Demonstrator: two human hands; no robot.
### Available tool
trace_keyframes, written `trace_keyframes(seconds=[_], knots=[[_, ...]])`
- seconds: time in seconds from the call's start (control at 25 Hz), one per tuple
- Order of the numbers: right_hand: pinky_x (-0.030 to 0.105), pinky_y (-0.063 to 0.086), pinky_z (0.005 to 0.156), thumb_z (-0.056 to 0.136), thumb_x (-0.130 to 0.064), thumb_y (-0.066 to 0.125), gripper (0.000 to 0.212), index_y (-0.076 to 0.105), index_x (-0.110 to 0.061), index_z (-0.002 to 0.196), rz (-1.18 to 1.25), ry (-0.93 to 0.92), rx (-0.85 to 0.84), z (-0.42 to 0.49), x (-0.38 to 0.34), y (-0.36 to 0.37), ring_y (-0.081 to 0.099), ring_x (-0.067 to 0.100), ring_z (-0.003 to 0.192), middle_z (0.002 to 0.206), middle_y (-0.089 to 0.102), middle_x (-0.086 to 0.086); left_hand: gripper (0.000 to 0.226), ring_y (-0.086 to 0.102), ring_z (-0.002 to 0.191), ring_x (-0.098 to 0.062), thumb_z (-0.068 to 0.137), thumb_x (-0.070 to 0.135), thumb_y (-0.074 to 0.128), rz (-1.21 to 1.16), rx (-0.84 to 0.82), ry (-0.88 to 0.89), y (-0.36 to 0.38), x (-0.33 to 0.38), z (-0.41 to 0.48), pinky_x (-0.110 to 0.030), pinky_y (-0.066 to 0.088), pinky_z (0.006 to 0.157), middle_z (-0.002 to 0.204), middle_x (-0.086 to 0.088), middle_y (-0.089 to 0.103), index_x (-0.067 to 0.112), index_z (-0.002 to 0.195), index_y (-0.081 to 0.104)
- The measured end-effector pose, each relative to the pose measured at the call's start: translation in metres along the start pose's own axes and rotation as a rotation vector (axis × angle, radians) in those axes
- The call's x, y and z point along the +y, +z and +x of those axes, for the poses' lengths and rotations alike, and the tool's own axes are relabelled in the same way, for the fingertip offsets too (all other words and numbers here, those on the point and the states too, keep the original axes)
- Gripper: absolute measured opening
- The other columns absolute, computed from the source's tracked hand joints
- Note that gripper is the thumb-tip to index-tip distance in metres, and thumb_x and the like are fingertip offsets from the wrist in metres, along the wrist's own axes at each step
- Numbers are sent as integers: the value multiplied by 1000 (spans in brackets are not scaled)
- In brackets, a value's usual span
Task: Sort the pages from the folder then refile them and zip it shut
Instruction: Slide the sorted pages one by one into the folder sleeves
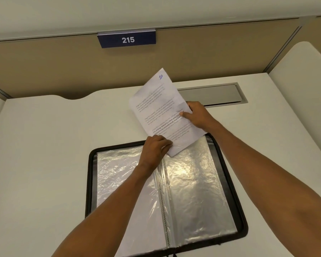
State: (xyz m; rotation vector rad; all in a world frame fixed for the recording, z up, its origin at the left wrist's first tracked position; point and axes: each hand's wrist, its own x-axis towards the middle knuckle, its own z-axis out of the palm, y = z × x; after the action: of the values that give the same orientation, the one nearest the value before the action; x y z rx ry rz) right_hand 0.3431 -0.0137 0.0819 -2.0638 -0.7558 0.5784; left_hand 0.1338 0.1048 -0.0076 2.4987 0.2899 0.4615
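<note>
Evidently midway: the left hand [156,147] and right hand [197,115] both grip the printed pages [156,106] at frame centre, above the open zip folder [89,182] on the counter [44,145], so refiling and zipping likely remain.

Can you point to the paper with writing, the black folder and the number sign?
paper [156,104]: head view, the printed middle of the page.
black folder [91,182]: head view, its black left edge.
number sign [127,39]: head view, on the digits 215.
</note>
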Motion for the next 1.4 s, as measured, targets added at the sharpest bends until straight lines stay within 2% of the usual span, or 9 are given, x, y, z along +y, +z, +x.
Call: trace_keyframes(seconds=[0.16, 0.32, 0.4, 0.48, 0.68, 0.8, 1.2, 1.28, 1.4], knots=[[32, 56, 78, 100, -19, 64, 25, 70, -12, 123, -20, 7, 73, 8, 4, 1, 69, 18, 96, 114, 73, 3, 12, 62, 89, -14, 95, 27, 74, -65, 17, -29, -1, 0, 4, -34, 43, 78, 98, 6, 75, 21, 103, 81], [27, 56, 80, 100, -11, 62, 26, 69, -10, 126, 138, 78, 186, 14, 12, -1, 69, 12, 96, 115, 72, 1, 12, 63, 89, -9, 97, 25, 72, -160, 7, -57, -5, 0, 6, -28, 47, 79, 99, 7, 75, 20, 103, 81], [22, 55, 78, 101, -7, 61, 28, 67, -8, 128, 217, 148, 183, 14, 18, -2, 68, 9, 95, 117, 71, 1, 13, 64, 88, -9, 97, 25, 71, -175, -12, -67, -8, 0, 7, -27, 47, 79, 99, 7, 76, 20, 104, 81], [29, 56, 85, 101, -7, 61, 31, 65, -7, 131, 213, 219, 161, 15, 29, 0, 69, 20, 104, 122, 70, 6, 12, 64, 86, -7, 96, 26, 74, -166, -3, -34, -8, -4, 8, -27, 49, 78, 97, 7, 76, 20, 103, 81], [31, 52, 85, 101, -11, 60, 31, 66, -11, 132, 85, 203, 137, 9, 35, 8, 66, 23, 105, 122, 70, 5, 12, 56, 88, -1, 97, 27, 73, -146, -25, -70, -8, -5, 9, -11, 37, 80, 98, 9, 73, 21, 104, 81], [24, 51, 73, 102, -13, 61, 27, 67, -11, 128, 40, 142, 131, 7, 29, 15, 66, 18, 96, 115, 70, 3, 14, 63, 88, -6, 98, 30, 71, -176, -115, -113, -6, -3, 14, -22, 48, 79, 99, 12, 70, 23, 105, 80], [35, 60, 85, 102, -15, 61, 33, 62, -13, 135, 172, 245, -14, -3, 28, 30, 68, 22, 107, 126, 69, 3, 13, 64, 80, -10, 94, 23, 71, -84, -175, -101, 2, -2, 25, -39, 54, 79, 93, 5, 76, 19, 100, 81], [27, 54, 79, 104, -13, 58, 35, 58, -10, 138, 161, 302, -71, -5, 26, 24, 65, 19, 106, 128, 66, 3, 17, 65, 85, -12, 95, 30, 67, -59, -163, -121, 8, -3, 21, -41, 52, 84, 93, 8, 75, 23, 104, 79], [26, 51, 79, 106, -10, 51, 35, 55, -8, 141, 111, 342, -110, -8, 30, 19, 61, 20, 109, 129, 63, 4, 25, 61, 94, -14, 98, 44, 63, -13, -189, -161, 16, 8, 20, -34, 32, 86, 95, 10, 71, 27, 111, 74]])
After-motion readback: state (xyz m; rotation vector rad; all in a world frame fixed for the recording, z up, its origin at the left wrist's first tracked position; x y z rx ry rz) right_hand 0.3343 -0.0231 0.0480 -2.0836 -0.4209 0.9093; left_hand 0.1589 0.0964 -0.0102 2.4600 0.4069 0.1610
